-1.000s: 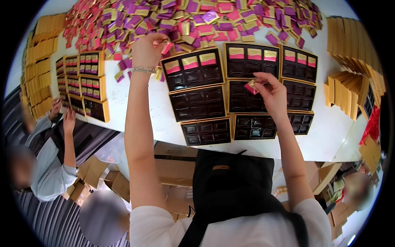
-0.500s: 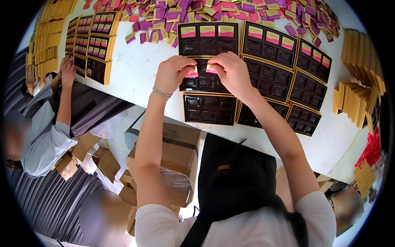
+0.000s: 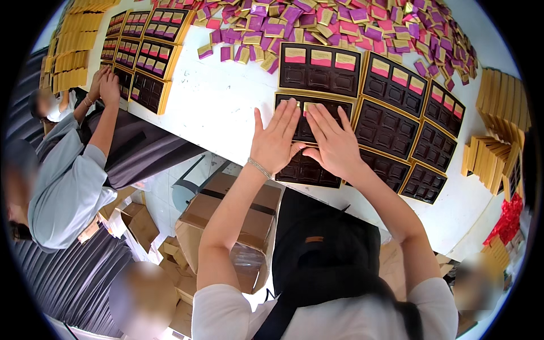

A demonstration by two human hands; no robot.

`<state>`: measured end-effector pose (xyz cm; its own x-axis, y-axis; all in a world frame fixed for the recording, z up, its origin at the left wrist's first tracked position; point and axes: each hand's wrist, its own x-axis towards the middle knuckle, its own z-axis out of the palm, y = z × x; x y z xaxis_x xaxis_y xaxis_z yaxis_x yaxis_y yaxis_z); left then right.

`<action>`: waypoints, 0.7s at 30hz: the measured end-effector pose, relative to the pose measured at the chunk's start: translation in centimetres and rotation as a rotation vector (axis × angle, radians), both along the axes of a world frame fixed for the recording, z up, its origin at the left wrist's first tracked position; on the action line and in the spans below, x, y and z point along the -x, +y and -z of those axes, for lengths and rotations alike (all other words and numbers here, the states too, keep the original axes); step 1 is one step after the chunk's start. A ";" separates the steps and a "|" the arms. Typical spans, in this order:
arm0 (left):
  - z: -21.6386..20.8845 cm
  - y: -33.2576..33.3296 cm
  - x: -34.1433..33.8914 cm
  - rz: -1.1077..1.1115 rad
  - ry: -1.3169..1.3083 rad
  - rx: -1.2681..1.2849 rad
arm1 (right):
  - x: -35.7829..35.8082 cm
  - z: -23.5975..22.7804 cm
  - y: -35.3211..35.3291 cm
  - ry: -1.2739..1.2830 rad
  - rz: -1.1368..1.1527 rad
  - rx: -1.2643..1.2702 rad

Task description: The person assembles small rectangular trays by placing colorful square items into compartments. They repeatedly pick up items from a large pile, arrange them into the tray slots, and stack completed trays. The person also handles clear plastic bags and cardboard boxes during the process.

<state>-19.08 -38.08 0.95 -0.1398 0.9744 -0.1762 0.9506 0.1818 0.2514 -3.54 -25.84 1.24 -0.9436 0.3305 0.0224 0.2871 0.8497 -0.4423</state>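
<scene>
Both hands lie flat over a dark brown, gold-edged tray (image 3: 344,106) with square hollows, in the left column of trays in front of me. My left hand (image 3: 275,140) is open, its straight fingers pressing near the tray's far row. Beside it my right hand (image 3: 334,141) is open too, fingers stretched and thumb pointing at the left thumb. A bit of a small pink-and-gold wrapped piece (image 3: 306,107) shows between the fingertips; the fingers hide the others. The tray beyond (image 3: 320,76) has three pink-and-gold pieces in its far row. A nearer tray (image 3: 309,170) has bare hollows.
A heap of purple, pink and gold wrapped pieces (image 3: 340,25) covers the table's far side. More trays (image 3: 388,127) stand to the right, with stacked gold trays (image 3: 490,156) beyond. At left a co-worker's hands (image 3: 106,85) are at filled trays (image 3: 156,56). Cardboard boxes (image 3: 226,209) stand below.
Each hand was pinching a pink-and-gold piece over the tray. Those pinches have loosened, and the fingers now lie straight and flat there. The whole view has shifted, so the trays appear farther right.
</scene>
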 end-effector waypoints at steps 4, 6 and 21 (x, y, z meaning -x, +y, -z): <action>-1.0 1.1 1.2 -0.023 -0.068 -0.152 | 0.5 -0.5 1.4 0.024 -0.002 0.026; -1.3 2.1 3.6 -0.054 -0.148 -0.308 | 1.3 -0.9 3.3 0.093 0.024 0.093; -0.8 21.8 8.9 -0.232 -0.305 0.036 | 13.3 2.8 18.6 0.395 0.647 0.153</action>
